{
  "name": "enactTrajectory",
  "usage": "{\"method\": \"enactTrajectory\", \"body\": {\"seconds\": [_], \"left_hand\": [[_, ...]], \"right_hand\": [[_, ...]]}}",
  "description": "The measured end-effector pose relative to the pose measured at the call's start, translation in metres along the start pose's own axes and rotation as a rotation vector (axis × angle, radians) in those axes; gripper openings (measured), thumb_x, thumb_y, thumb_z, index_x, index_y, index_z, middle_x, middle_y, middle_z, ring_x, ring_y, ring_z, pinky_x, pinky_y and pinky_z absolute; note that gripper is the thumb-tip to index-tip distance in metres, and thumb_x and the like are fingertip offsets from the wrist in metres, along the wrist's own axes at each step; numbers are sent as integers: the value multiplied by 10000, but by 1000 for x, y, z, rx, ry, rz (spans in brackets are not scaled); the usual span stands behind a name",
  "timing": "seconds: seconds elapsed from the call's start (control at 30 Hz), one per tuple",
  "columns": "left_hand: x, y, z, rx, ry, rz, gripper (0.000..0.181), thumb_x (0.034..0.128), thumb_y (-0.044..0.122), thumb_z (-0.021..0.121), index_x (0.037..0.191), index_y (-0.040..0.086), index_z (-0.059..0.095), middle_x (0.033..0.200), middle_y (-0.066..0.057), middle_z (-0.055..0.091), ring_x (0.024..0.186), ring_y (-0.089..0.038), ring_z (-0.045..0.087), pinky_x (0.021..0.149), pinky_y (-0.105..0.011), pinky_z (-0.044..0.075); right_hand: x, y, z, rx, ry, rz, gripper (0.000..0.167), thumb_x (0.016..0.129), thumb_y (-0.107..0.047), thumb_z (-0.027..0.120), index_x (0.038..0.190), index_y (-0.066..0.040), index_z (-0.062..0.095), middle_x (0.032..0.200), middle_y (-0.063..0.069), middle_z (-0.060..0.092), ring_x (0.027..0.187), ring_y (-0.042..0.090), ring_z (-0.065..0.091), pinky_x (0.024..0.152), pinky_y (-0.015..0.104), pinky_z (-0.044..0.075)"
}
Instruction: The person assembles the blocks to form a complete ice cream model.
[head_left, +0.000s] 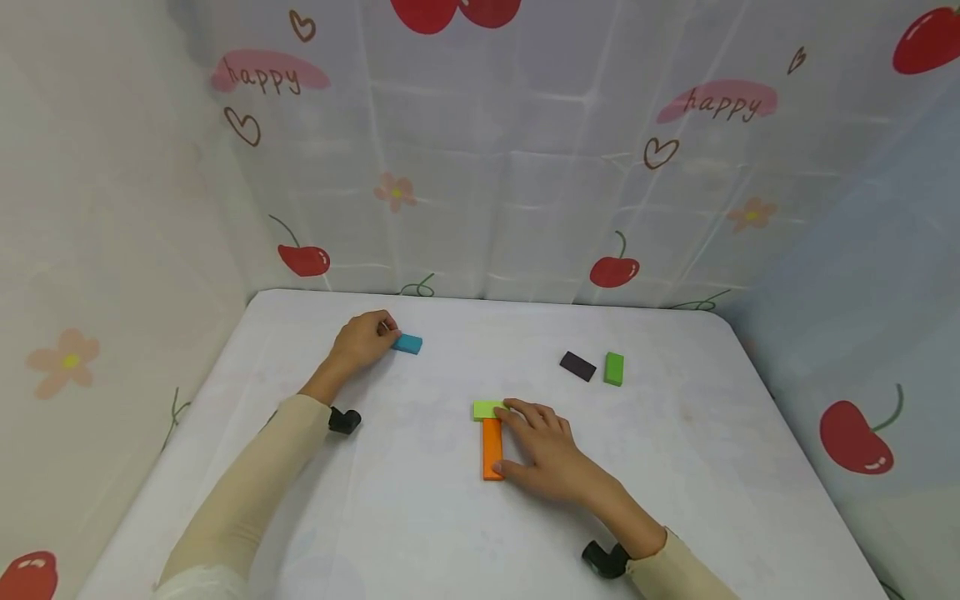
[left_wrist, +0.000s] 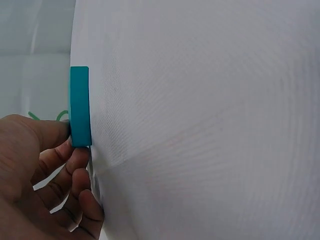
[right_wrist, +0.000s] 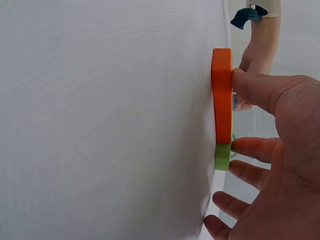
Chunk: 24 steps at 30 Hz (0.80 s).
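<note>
A blue block (head_left: 408, 343) lies at the far left part of the table, and my left hand (head_left: 362, 340) pinches its near end between thumb and fingers. In the left wrist view that blue block (left_wrist: 80, 106) stands out beyond the fingertips. Near the table's middle, an orange block (head_left: 492, 450) points away from me, with a lime green block (head_left: 484, 409) set crosswise against its far end. My right hand (head_left: 551, 457) rests beside them with fingers spread; its thumb touches the orange block (right_wrist: 223, 95) and its forefinger the lime block (right_wrist: 222, 156).
A dark block (head_left: 577, 366) and a green block (head_left: 613, 368) lie side by side, apart, at the right back of the white table (head_left: 675, 467). A printed curtain (head_left: 480, 167) hangs behind the table's far edge. Each wrist carries a black camera (head_left: 606, 559).
</note>
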<state>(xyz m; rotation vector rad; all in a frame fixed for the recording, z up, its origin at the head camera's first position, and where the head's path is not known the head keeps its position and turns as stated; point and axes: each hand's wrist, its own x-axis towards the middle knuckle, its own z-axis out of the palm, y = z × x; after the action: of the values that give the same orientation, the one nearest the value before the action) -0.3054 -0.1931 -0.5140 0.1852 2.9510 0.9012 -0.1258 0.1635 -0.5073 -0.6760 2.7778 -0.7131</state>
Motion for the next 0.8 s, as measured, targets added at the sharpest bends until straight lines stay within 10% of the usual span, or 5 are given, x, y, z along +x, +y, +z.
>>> {"method": "enactTrajectory", "body": {"seconds": [0.8], "left_hand": [[-2, 14, 13, -32, -32, 1, 234, 1049, 342, 702, 1067, 109, 716, 963, -82, 727, 876, -239, 614, 784, -350, 455]], "right_hand": [[0, 2, 2, 2, 9, 4, 767, 993, -472, 749, 1643, -213, 435, 1754, 30, 340, 1570, 354, 326, 1203, 651, 274]]}}
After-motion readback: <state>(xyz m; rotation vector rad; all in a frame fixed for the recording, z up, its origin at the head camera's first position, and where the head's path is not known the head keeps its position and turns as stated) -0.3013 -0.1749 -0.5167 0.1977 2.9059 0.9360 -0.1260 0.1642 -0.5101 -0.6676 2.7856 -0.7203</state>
